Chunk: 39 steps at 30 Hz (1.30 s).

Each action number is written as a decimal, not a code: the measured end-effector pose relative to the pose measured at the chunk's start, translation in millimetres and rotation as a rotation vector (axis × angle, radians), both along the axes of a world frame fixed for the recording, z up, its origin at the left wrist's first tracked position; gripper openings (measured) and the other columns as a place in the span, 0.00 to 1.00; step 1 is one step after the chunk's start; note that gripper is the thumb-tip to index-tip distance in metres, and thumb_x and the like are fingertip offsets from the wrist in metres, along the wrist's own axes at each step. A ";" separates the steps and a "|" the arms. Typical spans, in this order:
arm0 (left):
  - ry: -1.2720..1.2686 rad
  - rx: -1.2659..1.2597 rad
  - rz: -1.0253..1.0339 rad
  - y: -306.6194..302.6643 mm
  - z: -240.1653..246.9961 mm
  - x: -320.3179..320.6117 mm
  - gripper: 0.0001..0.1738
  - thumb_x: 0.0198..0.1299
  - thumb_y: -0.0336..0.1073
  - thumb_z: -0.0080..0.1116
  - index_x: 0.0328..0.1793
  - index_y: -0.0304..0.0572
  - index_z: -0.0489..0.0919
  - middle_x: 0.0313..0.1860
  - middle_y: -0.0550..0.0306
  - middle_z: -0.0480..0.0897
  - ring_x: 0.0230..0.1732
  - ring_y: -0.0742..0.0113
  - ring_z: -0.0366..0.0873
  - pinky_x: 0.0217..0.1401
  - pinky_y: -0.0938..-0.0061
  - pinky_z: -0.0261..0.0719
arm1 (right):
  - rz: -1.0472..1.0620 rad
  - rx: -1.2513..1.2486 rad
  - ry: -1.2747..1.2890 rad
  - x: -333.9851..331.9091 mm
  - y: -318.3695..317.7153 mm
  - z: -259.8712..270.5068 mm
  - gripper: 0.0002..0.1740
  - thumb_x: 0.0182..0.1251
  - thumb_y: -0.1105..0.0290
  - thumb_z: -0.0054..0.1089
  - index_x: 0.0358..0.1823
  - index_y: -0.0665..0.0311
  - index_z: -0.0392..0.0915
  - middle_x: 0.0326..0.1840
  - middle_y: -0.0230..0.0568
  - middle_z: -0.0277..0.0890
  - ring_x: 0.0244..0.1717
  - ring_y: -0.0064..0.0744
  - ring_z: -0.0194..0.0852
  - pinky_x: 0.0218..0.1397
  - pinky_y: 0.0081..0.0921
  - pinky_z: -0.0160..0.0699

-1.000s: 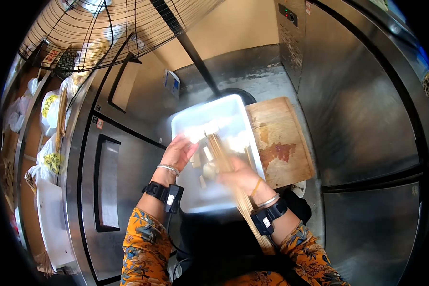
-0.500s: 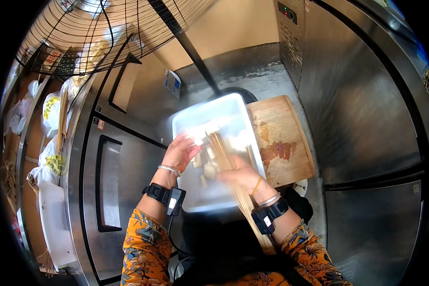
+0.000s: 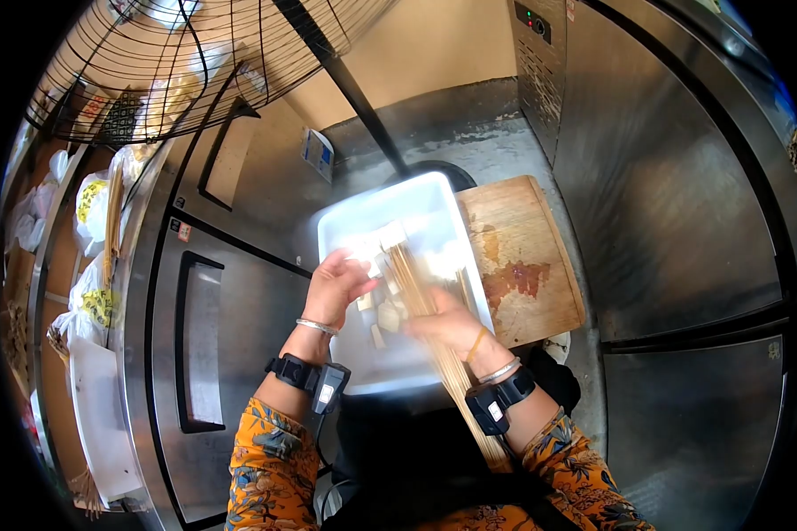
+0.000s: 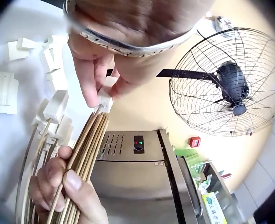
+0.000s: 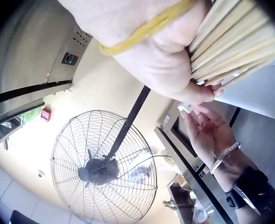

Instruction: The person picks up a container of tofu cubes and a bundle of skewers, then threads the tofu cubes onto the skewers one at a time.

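My right hand (image 3: pixel 452 326) grips a bundle of thin bamboo skewers (image 3: pixel 419 296), thumb laid along them in the left wrist view. Between the thumb and fingers of my left hand (image 3: pixel 335 288) is a white rectangular block (image 4: pixel 106 95), pinched right at the tip of a skewer. More white blocks (image 4: pixel 56 105) sit on the ends of other skewers beside it. Under both hands is a white tray (image 3: pixel 450 202), blurred by glare in the head view. Several loose white blocks (image 4: pixel 5 88) lie in it.
A stained wooden cutting board (image 3: pixel 531 265) lies right of the tray. A wire-caged fan (image 4: pixel 231 86) on a black pole stands ahead. Steel fridge doors (image 3: pixel 673 177) flank both sides. Shelves with plastic bags (image 3: pixel 93 212) run along the left.
My left hand has shifted slightly toward the skewers, its fingers more bent. The right hand and its bundle hold nearly still.
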<state>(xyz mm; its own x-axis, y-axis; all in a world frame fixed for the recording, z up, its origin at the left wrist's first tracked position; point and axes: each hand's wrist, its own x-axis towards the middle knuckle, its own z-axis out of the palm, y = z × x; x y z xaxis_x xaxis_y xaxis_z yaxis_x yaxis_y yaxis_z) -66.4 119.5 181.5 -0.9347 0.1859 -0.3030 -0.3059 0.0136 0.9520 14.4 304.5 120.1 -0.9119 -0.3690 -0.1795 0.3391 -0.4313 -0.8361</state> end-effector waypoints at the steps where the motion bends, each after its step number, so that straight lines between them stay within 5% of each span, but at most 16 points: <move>1: 0.011 -0.008 0.007 0.3 -1.8 2.6 0.17 0.57 0.24 0.58 0.53 0.40 0.76 0.38 0.60 0.80 0.41 0.70 0.80 0.45 0.76 0.84 | -0.005 0.005 0.004 0.6 -1.0 -1.4 0.29 0.53 0.80 0.62 0.59 0.66 0.68 0.43 0.31 0.74 0.38 0.18 0.73 0.40 0.17 0.74; 10: 0.044 -0.046 0.020 11.7 -7.1 25.9 0.18 0.58 0.24 0.58 0.55 0.40 0.75 0.36 0.64 0.78 0.39 0.73 0.79 0.43 0.76 0.85 | -0.022 0.015 0.003 1.5 -1.3 -2.4 0.28 0.53 0.80 0.59 0.59 0.65 0.69 0.42 0.31 0.75 0.38 0.18 0.73 0.38 0.17 0.74; 13: 0.064 -0.056 -0.014 14.9 -9.4 32.8 0.18 0.59 0.25 0.58 0.57 0.41 0.75 0.36 0.64 0.76 0.39 0.73 0.79 0.43 0.76 0.86 | -0.091 -0.050 0.030 3.7 -4.9 -3.6 0.24 0.53 0.78 0.59 0.54 0.66 0.69 0.33 0.34 0.73 0.30 0.21 0.72 0.30 0.19 0.71; 20: -0.014 -0.045 -0.029 4.7 -14.3 14.6 0.17 0.61 0.28 0.57 0.57 0.41 0.75 0.41 0.62 0.76 0.38 0.72 0.79 0.43 0.76 0.84 | -0.129 0.084 -0.021 4.8 -0.1 2.1 0.23 0.56 0.77 0.59 0.55 0.66 0.69 0.35 0.33 0.73 0.30 0.21 0.72 0.30 0.18 0.72; 21: 0.001 -0.094 0.025 -2.0 -25.9 4.8 0.15 0.61 0.30 0.58 0.54 0.41 0.76 0.42 0.61 0.76 0.38 0.72 0.79 0.44 0.77 0.83 | -0.152 0.080 -0.028 5.2 1.2 2.5 0.22 0.56 0.77 0.60 0.55 0.65 0.69 0.35 0.31 0.73 0.30 0.18 0.71 0.29 0.16 0.71; 24: 0.406 -0.758 -0.322 -24.8 -66.6 -13.7 0.14 0.59 0.32 0.60 0.51 0.40 0.77 0.42 0.61 0.76 0.37 0.72 0.80 0.41 0.77 0.81 | -0.184 -0.009 -0.053 6.4 3.6 9.0 0.21 0.57 0.78 0.58 0.54 0.65 0.68 0.34 0.30 0.72 0.28 0.18 0.70 0.27 0.15 0.70; 25: 0.302 -0.799 -0.374 -20.8 -69.6 -8.4 0.15 0.53 0.36 0.65 0.46 0.41 0.78 0.41 0.58 0.77 0.40 0.65 0.79 0.43 0.73 0.78 | -0.171 -0.052 -0.061 6.2 5.5 7.9 0.22 0.57 0.78 0.57 0.55 0.65 0.68 0.35 0.31 0.72 0.28 0.18 0.71 0.27 0.15 0.70; 28: 0.560 -1.064 -0.710 -7.0 -65.4 5.0 0.18 0.47 0.38 0.69 0.43 0.43 0.78 0.42 0.52 0.77 0.46 0.56 0.76 0.50 0.68 0.75 | -0.157 -0.181 -0.069 5.5 5.9 2.0 0.22 0.57 0.79 0.56 0.56 0.65 0.67 0.35 0.32 0.72 0.28 0.20 0.71 0.27 0.16 0.71; 29: 0.499 -1.090 -0.737 -5.0 -65.0 6.2 0.20 0.44 0.40 0.70 0.43 0.44 0.78 0.42 0.49 0.76 0.49 0.50 0.72 0.54 0.64 0.72 | -0.156 -0.227 -0.068 5.2 5.8 0.0 0.23 0.57 0.79 0.55 0.56 0.65 0.67 0.36 0.32 0.72 0.28 0.20 0.71 0.27 0.16 0.71; 39: 0.625 -1.238 -0.765 -5.2 -66.7 11.5 0.20 0.45 0.34 0.66 0.47 0.44 0.75 0.43 0.51 0.74 0.48 0.49 0.73 0.52 0.62 0.74 | -0.125 -0.116 -0.087 4.2 6.6 4.5 0.26 0.57 0.79 0.56 0.60 0.65 0.65 0.41 0.33 0.73 0.33 0.20 0.73 0.32 0.18 0.75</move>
